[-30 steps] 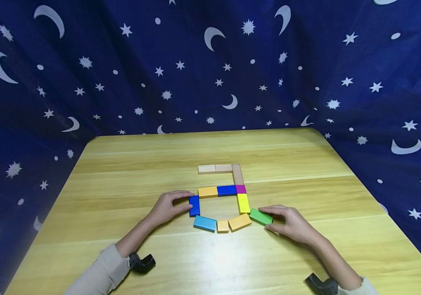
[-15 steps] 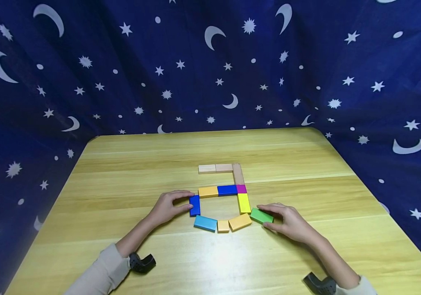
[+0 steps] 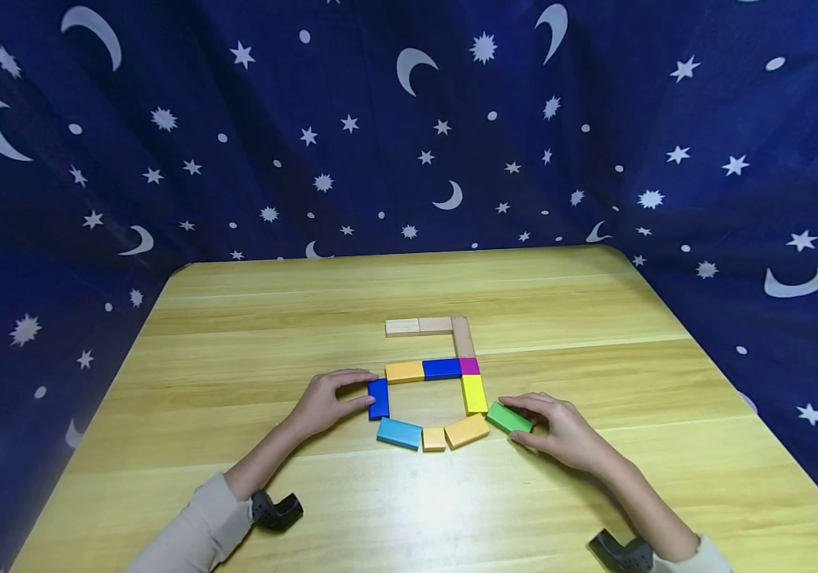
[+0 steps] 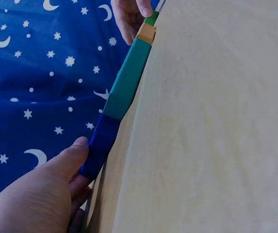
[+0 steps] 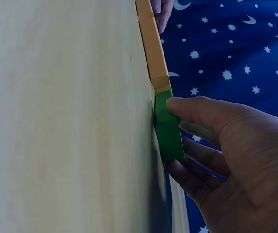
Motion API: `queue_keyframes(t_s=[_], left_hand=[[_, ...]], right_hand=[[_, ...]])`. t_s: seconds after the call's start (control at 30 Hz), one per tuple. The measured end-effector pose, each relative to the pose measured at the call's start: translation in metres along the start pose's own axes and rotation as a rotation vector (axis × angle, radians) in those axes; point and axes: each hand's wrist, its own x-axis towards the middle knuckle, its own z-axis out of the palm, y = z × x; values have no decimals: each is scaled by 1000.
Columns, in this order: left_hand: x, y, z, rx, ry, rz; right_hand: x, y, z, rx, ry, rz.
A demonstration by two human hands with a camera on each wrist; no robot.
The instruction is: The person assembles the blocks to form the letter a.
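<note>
My left hand (image 3: pixel 326 403) holds a dark blue block (image 3: pixel 379 399) between thumb and fingers, at the left side of a figure of flat blocks. A green block (image 3: pixel 508 418) lies slanted at the figure's right, its upper left corner close to the yellow block (image 3: pixel 474 395). My right hand (image 3: pixel 562 430) pinches this green block, thumb on the near side and fingers at the far side. In the right wrist view the thumb rests on the green block (image 5: pixel 169 128). Along the figure's lower side are a light blue block (image 3: pixel 399 434), a small orange block (image 3: pixel 434 439) and a longer orange block (image 3: pixel 467 431).
Farther back, an orange block (image 3: pixel 405 372), a blue block (image 3: pixel 442 368) and a magenta block (image 3: pixel 469 366) form a row. Plain wooden blocks (image 3: pixel 435 325) make a corner beyond them. A starry blue cloth (image 3: pixel 352 159) hangs behind the wooden table (image 3: pixel 273 318).
My right thumb has slid slightly left along the green block, which has shifted very slightly right. The left hand and the other blocks stay put.
</note>
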Motion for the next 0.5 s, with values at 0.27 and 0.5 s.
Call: queue_keyframes(t_s=[0.27,0.5], left_hand=[[0,1,0,2,1,5],[0,0,1,1,7,2]], right_hand=[[0,0,0,18,2,-7],[5,-2,0,-17,-4,4]])
